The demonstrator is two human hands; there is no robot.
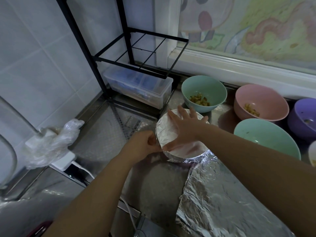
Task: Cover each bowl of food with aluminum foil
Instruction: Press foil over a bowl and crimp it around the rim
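Steel counter point(102, 134) is carrying one foil-topped bowl point(164, 129), centre. Right hand point(186, 124) is pressing flat on top, fingers spread; left hand point(142, 142), just beside the rim's left edge, is pinching foil point(172, 155) there.

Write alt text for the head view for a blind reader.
A right hand presses flat on a foil-covered bowl while the left hand pinches the foil at its rim. Beside it stand uncovered bowls: far green bowl, near green bowl, pink bowl, purple bowl. A foil sheet lies nearer.
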